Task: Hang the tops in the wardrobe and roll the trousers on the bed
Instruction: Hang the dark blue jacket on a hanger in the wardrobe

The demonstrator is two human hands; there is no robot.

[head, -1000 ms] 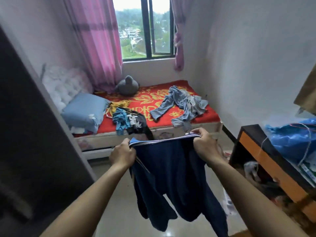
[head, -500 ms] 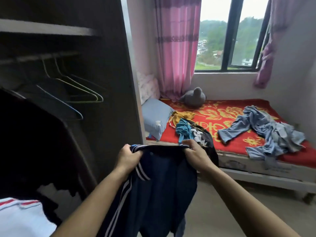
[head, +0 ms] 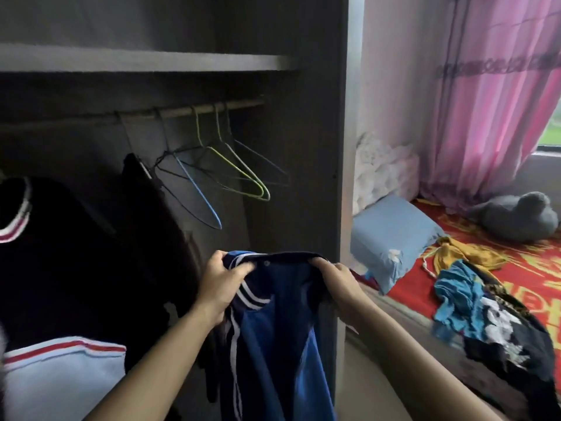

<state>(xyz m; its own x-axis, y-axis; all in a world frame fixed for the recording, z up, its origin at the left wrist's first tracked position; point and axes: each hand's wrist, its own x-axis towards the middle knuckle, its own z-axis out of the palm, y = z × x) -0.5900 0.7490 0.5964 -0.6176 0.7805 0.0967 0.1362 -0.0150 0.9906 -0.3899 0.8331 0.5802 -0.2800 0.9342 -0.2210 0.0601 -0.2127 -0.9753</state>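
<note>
Your left hand (head: 223, 285) and right hand (head: 335, 284) both clutch the navy top (head: 273, 323) by its collar at 6 o'clock, empty wire hangers (head: 230, 168) at 12 on the wardrobe (head: 303, 177) rail, so freeing one hand risks dropping it.

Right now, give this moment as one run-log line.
left hand grips navy top | right hand grips navy top | facing wardrobe | empty hangers on rail

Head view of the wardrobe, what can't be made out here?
All in the head view:
- Navy top: hem cut off by the bottom edge.
- Dark hanging clothes: lost in wardrobe shadow, count unclear.
- Wire hangers: thin and overlapping, number unclear.
- Bed: far end cut off by the right edge.
</note>
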